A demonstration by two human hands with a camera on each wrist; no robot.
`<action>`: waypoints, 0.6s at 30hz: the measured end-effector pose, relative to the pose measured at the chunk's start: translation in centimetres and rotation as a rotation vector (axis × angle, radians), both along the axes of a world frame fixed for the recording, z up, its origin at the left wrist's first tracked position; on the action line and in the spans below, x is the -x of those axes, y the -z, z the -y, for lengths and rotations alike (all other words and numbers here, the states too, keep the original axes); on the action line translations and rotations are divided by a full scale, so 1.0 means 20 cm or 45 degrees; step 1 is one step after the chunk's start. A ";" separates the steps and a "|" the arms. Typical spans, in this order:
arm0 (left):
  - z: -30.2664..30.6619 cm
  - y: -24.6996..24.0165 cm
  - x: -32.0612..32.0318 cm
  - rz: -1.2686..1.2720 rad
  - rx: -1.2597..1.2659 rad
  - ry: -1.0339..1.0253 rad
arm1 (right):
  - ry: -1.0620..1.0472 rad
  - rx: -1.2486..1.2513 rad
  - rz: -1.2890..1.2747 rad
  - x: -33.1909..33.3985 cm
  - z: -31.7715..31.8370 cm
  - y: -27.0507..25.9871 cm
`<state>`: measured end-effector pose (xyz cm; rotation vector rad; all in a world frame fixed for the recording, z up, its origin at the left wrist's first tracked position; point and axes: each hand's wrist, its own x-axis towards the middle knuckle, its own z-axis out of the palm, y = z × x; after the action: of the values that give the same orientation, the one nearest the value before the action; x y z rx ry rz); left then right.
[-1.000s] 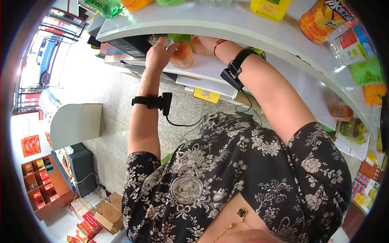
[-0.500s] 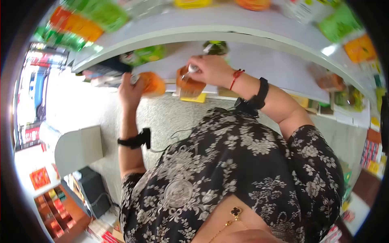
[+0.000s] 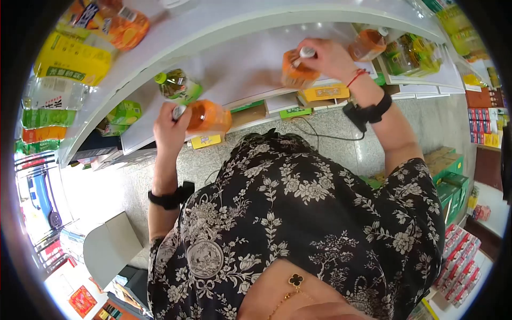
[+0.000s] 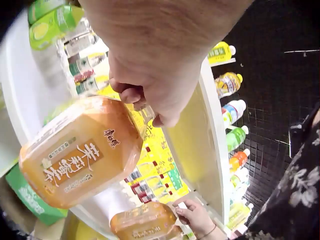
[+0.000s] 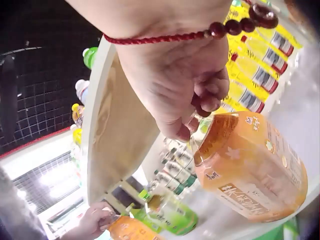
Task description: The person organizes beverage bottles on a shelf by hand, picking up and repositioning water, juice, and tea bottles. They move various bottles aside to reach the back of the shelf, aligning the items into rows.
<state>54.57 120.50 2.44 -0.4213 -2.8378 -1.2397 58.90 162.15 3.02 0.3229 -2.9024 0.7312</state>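
Note:
My left hand grips the neck of a large bottle of orange tea, which tilts out past the lower shelf's front edge. In the left wrist view that bottle shows its Chinese label, with the fingers curled round the neck. My right hand holds a second, similar orange tea bottle by its neck under the white cap. That second bottle overlaps the white shelf in the right wrist view. Between the hands, farther back, a green-capped bottle with a green label is on the lower shelf.
Another orange tea bottle is at the right of the lower shelf, beside green-labelled bottles. Overhead runs the upper shelf's curved edge, with drinks at its left, including a yellow-labelled bottle. Green boxes are stacked at the right.
Both hands have come from beneath the upper shelf at the left, each bringing an orange bottle by its neck. The right hand has moved right, apart from the left; the view has turned right.

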 end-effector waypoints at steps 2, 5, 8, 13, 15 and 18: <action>-0.11 0.04 0.08 -0.004 -0.103 0.073 | 0.017 -0.067 -0.054 0.04 -0.10 -0.01; -0.26 0.01 0.19 0.006 0.014 0.146 | 0.080 -0.150 -0.081 0.12 -0.19 -0.01; -0.39 0.02 0.32 0.091 -0.041 0.168 | 0.072 -0.209 -0.085 0.21 -0.22 -0.03; -0.59 -0.08 0.45 -0.061 0.138 0.224 | 0.107 -0.234 0.004 0.33 -0.17 -0.05; -0.63 -0.05 0.53 -0.050 0.193 0.266 | 0.125 -0.146 0.093 0.39 -0.16 -0.02; -0.67 0.04 0.59 -0.218 0.181 0.262 | 0.093 -0.158 0.092 0.42 -0.13 -0.01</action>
<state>42.78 133.90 1.70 -0.8009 -2.8000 -0.9745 50.41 164.80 3.16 0.2064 -3.0164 0.5644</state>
